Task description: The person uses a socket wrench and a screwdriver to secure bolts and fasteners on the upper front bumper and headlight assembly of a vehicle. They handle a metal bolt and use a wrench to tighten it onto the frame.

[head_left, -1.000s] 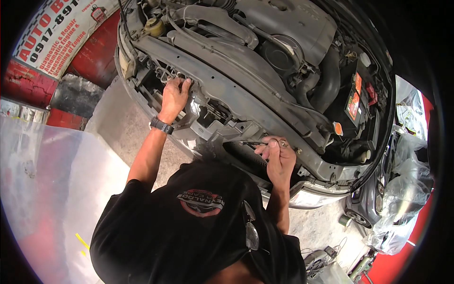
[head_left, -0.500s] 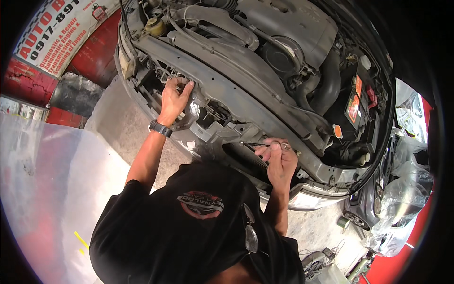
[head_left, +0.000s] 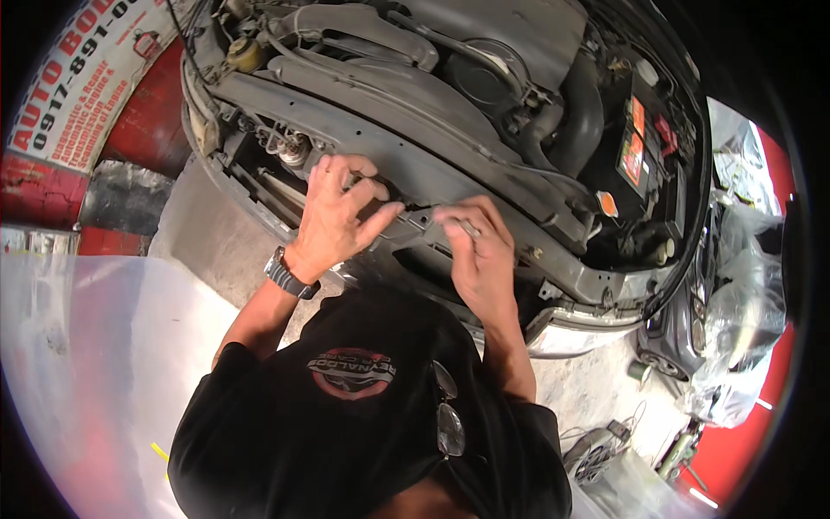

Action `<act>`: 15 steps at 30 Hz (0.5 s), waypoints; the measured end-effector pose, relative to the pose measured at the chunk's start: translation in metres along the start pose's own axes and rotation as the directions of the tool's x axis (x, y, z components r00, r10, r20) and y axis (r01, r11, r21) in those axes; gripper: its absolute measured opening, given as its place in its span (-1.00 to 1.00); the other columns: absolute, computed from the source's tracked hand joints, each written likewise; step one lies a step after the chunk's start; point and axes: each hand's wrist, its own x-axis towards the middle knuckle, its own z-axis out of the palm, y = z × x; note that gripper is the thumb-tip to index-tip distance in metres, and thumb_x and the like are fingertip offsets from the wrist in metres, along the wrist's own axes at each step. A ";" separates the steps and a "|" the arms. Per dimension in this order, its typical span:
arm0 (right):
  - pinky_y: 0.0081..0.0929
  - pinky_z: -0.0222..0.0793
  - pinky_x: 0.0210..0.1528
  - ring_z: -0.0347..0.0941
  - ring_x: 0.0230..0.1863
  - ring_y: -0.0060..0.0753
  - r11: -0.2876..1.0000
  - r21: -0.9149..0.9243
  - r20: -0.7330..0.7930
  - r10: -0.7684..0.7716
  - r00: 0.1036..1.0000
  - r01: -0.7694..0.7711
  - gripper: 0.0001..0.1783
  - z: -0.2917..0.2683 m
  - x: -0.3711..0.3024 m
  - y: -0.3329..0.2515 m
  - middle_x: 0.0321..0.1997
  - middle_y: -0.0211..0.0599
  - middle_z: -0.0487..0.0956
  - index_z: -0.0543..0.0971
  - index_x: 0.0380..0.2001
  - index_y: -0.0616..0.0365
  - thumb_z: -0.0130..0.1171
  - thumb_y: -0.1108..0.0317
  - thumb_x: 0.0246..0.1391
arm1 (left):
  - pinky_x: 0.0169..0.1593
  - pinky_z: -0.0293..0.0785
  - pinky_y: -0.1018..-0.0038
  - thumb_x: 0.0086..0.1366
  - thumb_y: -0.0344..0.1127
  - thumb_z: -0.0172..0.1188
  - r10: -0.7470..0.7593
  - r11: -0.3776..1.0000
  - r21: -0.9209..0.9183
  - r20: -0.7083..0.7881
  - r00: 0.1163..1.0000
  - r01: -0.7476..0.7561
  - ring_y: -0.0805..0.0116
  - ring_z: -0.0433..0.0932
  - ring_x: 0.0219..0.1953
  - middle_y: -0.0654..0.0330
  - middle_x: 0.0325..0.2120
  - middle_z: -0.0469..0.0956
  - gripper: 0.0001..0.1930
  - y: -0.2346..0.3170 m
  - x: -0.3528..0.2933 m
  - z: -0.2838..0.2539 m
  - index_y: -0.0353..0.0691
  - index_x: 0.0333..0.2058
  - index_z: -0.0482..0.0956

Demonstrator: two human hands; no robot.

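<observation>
My left hand (head_left: 341, 208) is over the front panel (head_left: 406, 143) of a car with its hood up. Its fingers are curled but apart, the thumb stretches toward the other hand, and nothing shows in its grasp. To the right, just in front of the same panel, my right hand (head_left: 482, 246) is closed on a thin tool (head_left: 469, 228); only a pale end shows between the fingers, and its exact kind is unclear. Metal fittings and thin pipes (head_left: 290, 147) lie exposed beyond my left hand. Between the hands, the slot in the car's front is partly hidden.
Beyond the panel lies the engine bay with a grey engine cover (head_left: 527, 39), a battery (head_left: 635, 147) and a yellowish reservoir (head_left: 245, 54). A headlight (head_left: 579, 333) is at the near right. Farther right, plastic sheeting (head_left: 743, 303) covers another car; cables (head_left: 596, 454) lie on the floor.
My left hand has moved right, away from the metal fittings, and opened its fingers. My right hand has shifted left and up with the thin tool, bringing both hands close together.
</observation>
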 end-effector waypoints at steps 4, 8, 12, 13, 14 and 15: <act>-0.54 0.34 -0.46 0.41 -0.60 -0.53 0.965 0.127 0.039 0.225 0.974 -0.228 -0.84 0.011 -0.005 -0.014 -0.53 -0.28 0.52 0.56 -0.22 0.22 0.17 0.38 0.15 | -0.19 0.26 0.26 -0.05 -0.26 0.43 0.098 0.993 -0.075 0.059 0.993 -0.094 0.18 0.36 -0.22 0.21 -0.23 0.40 -0.76 0.013 0.005 0.003 -0.18 -0.47 0.54; -0.55 0.33 -0.49 0.41 -0.62 -0.60 0.964 0.078 0.056 0.252 0.966 -0.256 -0.77 0.011 -0.004 -0.024 -0.50 -0.25 0.55 0.55 -0.19 0.26 0.23 0.38 0.11 | -0.17 0.24 0.28 -0.06 -0.29 0.40 0.115 0.990 -0.096 0.094 0.989 -0.106 0.20 0.35 -0.21 0.24 -0.22 0.40 -0.78 0.019 0.001 0.008 -0.18 -0.47 0.54; -0.57 0.33 -0.47 0.43 -0.60 -0.60 0.969 0.056 0.110 0.235 0.966 -0.242 -0.75 0.010 -0.005 -0.023 -0.53 -0.26 0.54 0.54 -0.15 0.28 0.21 0.39 0.12 | -0.17 0.24 0.27 -0.06 -0.31 0.39 0.133 0.987 -0.099 0.095 0.986 -0.124 0.20 0.35 -0.20 0.24 -0.21 0.40 -0.79 0.022 -0.001 0.012 -0.18 -0.47 0.54; -0.57 0.33 -0.47 0.43 -0.60 -0.60 0.969 0.058 0.110 0.235 0.966 -0.242 -0.75 0.010 -0.005 -0.023 -0.53 -0.26 0.54 0.54 -0.15 0.28 0.21 0.39 0.12 | -0.17 0.24 0.27 -0.07 -0.31 0.39 0.136 0.987 -0.098 0.084 0.987 -0.128 0.19 0.35 -0.20 0.24 -0.21 0.40 -0.79 0.023 -0.001 0.013 -0.19 -0.47 0.54; -0.55 0.34 -0.46 0.45 -0.60 -0.57 0.968 0.053 0.134 0.237 0.962 -0.246 -0.77 0.010 -0.006 -0.022 -0.52 -0.24 0.55 0.54 -0.16 0.28 0.20 0.40 0.13 | -0.16 0.24 0.27 -0.07 -0.31 0.38 0.138 0.987 -0.096 0.072 0.988 -0.131 0.19 0.35 -0.20 0.24 -0.20 0.40 -0.79 0.023 -0.001 0.013 -0.19 -0.48 0.53; -0.54 0.36 -0.46 0.47 -0.59 -0.53 0.967 0.048 0.159 0.239 0.958 -0.249 -0.78 0.010 -0.006 -0.020 -0.51 -0.22 0.56 0.54 -0.17 0.28 0.18 0.40 0.14 | -0.16 0.24 0.27 -0.07 -0.31 0.38 0.137 0.987 -0.095 0.073 0.988 -0.130 0.19 0.35 -0.20 0.24 -0.20 0.40 -0.79 0.024 -0.002 0.013 -0.19 -0.48 0.53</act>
